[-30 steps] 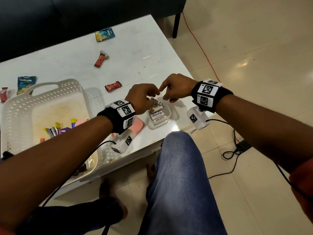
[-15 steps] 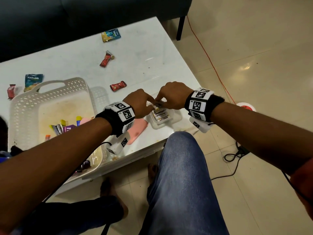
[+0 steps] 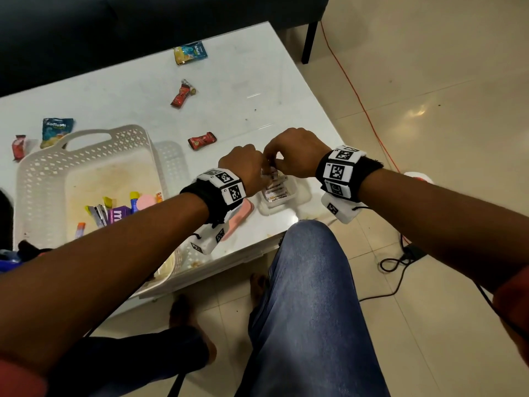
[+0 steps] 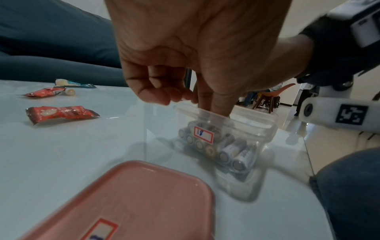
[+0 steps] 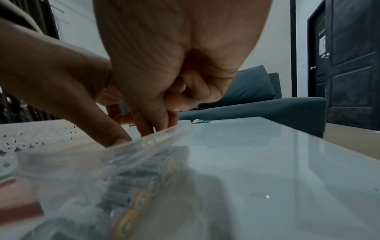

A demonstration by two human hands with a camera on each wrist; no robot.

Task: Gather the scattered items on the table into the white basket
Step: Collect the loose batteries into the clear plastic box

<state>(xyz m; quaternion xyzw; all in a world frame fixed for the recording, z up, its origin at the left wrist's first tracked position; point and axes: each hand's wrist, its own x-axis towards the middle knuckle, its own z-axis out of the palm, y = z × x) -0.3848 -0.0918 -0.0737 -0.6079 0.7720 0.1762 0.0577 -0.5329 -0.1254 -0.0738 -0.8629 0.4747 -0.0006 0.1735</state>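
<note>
A clear plastic box of batteries (image 3: 276,196) stands open near the table's front edge, its pink lid (image 3: 242,216) lying just left of it. Both hands meet over the box's far rim. My left hand (image 3: 257,170) has its fingers curled, thumb and forefinger pinching the rim (image 4: 209,108). My right hand (image 3: 279,163) curls down beside it, fingertips on the same rim (image 5: 156,128). The batteries (image 4: 232,152) lie stacked inside. The white basket (image 3: 86,156) sits to the left and holds several small items.
Loose on the table lie red wrappers (image 3: 201,140) (image 3: 181,94) (image 3: 18,146), a blue-yellow packet (image 3: 190,53) and a blue packet (image 3: 55,131). A dark sofa runs behind the table. My knee (image 3: 309,267) is below the front edge; cables trail on the floor at right.
Both hands have dropped from just above the box onto its far rim and closed together. The view has shifted slightly.
</note>
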